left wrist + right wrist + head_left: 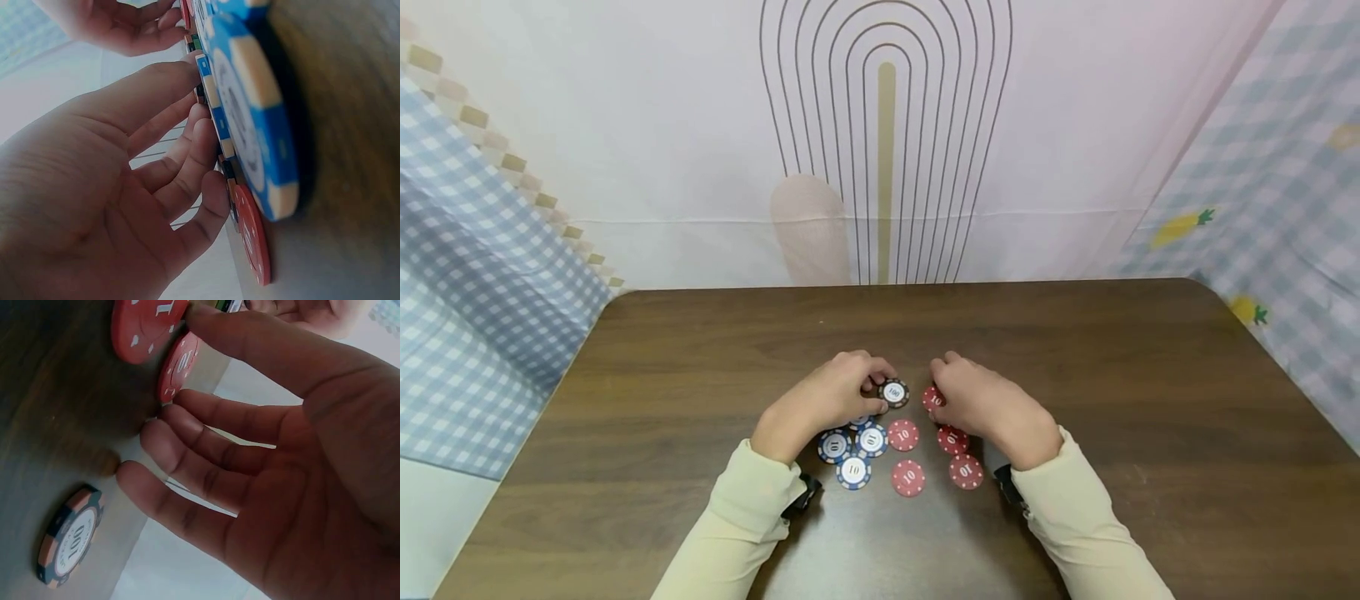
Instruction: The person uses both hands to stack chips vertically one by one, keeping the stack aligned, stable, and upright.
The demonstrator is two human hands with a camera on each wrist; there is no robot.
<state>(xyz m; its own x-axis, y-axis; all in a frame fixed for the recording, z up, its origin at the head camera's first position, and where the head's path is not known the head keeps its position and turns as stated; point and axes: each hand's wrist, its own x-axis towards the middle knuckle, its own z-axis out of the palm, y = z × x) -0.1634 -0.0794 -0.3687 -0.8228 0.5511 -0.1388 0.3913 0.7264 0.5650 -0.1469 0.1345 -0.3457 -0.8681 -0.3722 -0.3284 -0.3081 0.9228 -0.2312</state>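
My left hand holds a black poker chip marked 100 between thumb and fingers. Opposite it, my right hand has thumb and fingertips at the edges of a red poker chip marked 10. In the right wrist view, the index fingertip meets the rim of a red chip, while the other fingers rest loosely bent. Blue chips marked 10 lie beside the left wrist, overlapping in part. Between the hands and nearer the body lie more red chips. Part of the gripped red chip is hidden by fingers.
Another black-and-orange 100 chip lies past the right little finger, hidden in the head view. Under the left hand, a red chip shows near a dark-edged one. The brown wooden table meets a patterned white cloth behind.
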